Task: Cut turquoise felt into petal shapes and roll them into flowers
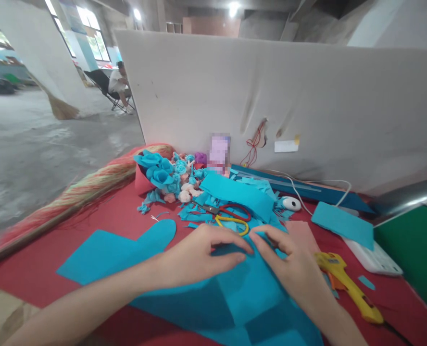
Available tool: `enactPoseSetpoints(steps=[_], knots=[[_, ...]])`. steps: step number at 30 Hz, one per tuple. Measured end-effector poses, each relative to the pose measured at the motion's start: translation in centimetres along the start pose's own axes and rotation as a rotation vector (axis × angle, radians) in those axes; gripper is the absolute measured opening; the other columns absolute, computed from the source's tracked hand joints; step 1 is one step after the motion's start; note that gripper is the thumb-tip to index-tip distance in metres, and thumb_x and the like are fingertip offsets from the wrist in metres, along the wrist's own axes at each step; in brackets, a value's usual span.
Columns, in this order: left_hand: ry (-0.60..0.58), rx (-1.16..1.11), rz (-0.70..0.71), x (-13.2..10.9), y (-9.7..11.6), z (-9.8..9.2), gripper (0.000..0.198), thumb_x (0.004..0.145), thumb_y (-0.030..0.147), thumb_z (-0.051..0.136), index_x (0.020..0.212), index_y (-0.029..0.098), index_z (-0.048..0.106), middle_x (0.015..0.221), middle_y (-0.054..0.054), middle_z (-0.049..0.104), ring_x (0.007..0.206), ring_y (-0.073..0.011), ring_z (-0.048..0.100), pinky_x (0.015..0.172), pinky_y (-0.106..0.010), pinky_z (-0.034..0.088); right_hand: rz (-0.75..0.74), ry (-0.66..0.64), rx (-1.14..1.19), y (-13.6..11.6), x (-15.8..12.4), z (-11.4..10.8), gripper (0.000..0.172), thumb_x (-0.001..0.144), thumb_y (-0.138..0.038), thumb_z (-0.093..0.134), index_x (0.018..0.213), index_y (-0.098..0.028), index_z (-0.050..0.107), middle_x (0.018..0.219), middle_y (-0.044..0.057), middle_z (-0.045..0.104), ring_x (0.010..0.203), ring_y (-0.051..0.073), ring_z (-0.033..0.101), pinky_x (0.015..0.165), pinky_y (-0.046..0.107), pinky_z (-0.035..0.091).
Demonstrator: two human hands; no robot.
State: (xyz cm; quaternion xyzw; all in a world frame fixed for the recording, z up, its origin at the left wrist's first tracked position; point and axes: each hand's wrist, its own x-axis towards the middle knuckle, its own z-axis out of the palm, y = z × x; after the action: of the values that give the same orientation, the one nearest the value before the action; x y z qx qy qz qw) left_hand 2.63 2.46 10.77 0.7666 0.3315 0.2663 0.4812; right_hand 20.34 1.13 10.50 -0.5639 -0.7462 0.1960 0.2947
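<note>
- Head view: blue sheet [249,302] on desk [116,211], under both hands.
- Left hand [245,253]: thumb and fingers slightly apart. Right hand [285,252]: narrow; can't tell if gripping.
- Light, even fingertip pressure should avoid creasing; edges best kept aligned.

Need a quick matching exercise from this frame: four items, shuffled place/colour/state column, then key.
1. glue gun
2. scissors
3. straw broom
4. large blue sheet

A. beside a pale pillar, off the table
B. lying partly beneath the left hand and right hand
C. one red handle, one yellow
D. yellow body, orange trigger

Pairs: 1-D, 2-C, 3-A, 4-B
</note>
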Motion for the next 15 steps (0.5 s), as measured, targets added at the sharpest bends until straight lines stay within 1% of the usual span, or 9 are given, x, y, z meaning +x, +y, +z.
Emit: enactPoseSetpoints(steps=[3, 5, 6, 7, 9, 12, 14, 15], knots=[[0.012, 0.027, -0.025, 0.0, 0.0, 0.2, 0.026, 0.084, 0.026, 0.044, 0.090, 0.012, 0.065, 0.075, -0.003, 0.063, 0.065, -0.0110, 0.052, 0.060, -0.019, 0.040, -0.018, -0.033, -0.019, -0.3, -0.3, 0.7, 0.032, 0.084, -0.038, 0.040, 0.077, -0.019, 0.064, 0.059, 0.002, 0.065, 0.052, 0.017, 0.059, 0.046, 0.023, 0.043], [0.011, 0.024, -0.049, 0.0, 0.0, 0.1, 0.030, 0.086, 0.027, 0.041, 0.087, 0.012, 0.066, 0.064, 0.000, 0.057, 0.055, -0.0077, 0.044, 0.052, -0.018, 0.036, -0.006, 0.001, 0.008, -0.2, -0.2, 0.5, 0.033, 0.084, -0.040, 0.040, 0.078, -0.019, 0.065, 0.065, 0.004, 0.067, 0.056, 0.018, 0.061, 0.046, 0.024, 0.044], [0.000, 0.006, -0.065, -0.1, 0.1, 0.0, 0.031, 0.086, 0.028, 0.040, 0.085, 0.012, 0.067, 0.062, 0.000, 0.055, 0.053, -0.0070, 0.041, 0.050, -0.017, 0.035, 0.009, 0.046, 0.028, 0.0, -0.2, 0.2, 0.032, 0.083, -0.041, 0.042, 0.077, -0.019, 0.065, 0.068, 0.004, 0.069, 0.058, 0.019, 0.062, 0.047, 0.023, 0.045], [-0.017, -0.029, -0.089, -0.1, 0.1, -0.2, 0.032, 0.087, 0.030, 0.040, 0.084, 0.012, 0.067, 0.062, 0.000, 0.055, 0.053, -0.0068, 0.041, 0.050, -0.017, 0.035, 0.028, 0.097, 0.049, 0.3, -0.1, -0.2, 0.031, 0.081, -0.042, 0.045, 0.076, -0.020, 0.066, 0.070, 0.004, 0.069, 0.061, 0.019, 0.063, 0.048, 0.023, 0.046], [-0.063, -0.149, -0.131, -0.2, 0.0, -0.5, 0.033, 0.086, 0.032, 0.042, 0.081, 0.011, 0.067, 0.068, -0.002, 0.060, 0.059, -0.0084, 0.049, 0.056, -0.017, 0.041, 0.101, 0.201, 0.084, 0.8, 0.1, -1.2, 0.030, 0.076, -0.045, 0.050, 0.074, -0.020, 0.066, 0.068, 0.003, 0.069, 0.059, 0.019, 0.062, 0.046, 0.022, 0.046], [-0.212, -0.326, -0.140, -0.2, -0.2, -0.9, 0.032, 0.086, 0.030, 0.043, 0.077, 0.011, 0.067, 0.081, -0.007, 0.067, 0.076, -0.0138, 0.059, 0.071, -0.022, 0.046, 0.258, 0.316, 0.130, 1.4, 0.3, -2.8, 0.034, 0.072, -0.051, 0.054, 0.079, -0.020, 0.066, 0.052, 0.000, 0.062, 0.049, 0.017, 0.058, 0.037, 0.021, 0.042], [-0.315, -0.339, -0.136, -0.2, -0.3, -1.1, 0.032, 0.087, 0.028, 0.041, 0.077, 0.012, 0.067, 0.083, -0.008, 0.068, 0.080, -0.0153, 0.061, 0.073, -0.023, 0.046, 0.309, 0.369, 0.173, 1.5, 0.3, -3.5, 0.037, 0.072, -0.053, 0.054, 0.083, -0.020, 0.066, 0.044, -0.002, 0.055, 0.046, 0.017, 0.056, 0.035, 0.021, 0.039], [-0.344, -0.331, -0.143, -0.2, -0.4, -1.1, 0.032, 0.087, 0.028, 0.041, 0.079, 0.013, 0.067, 0.084, -0.008, 0.068, 0.079, -0.0152, 0.061, 0.073, -0.023, 0.046, 0.310, 0.386, 0.185, 1.5, 0.3, -3.6, 0.038, 0.072, -0.053, 0.054, 0.084, -0.019, 0.066, 0.043, -0.002, 0.053, 0.045, 0.017, 0.055, 0.035, 0.022, 0.038]])
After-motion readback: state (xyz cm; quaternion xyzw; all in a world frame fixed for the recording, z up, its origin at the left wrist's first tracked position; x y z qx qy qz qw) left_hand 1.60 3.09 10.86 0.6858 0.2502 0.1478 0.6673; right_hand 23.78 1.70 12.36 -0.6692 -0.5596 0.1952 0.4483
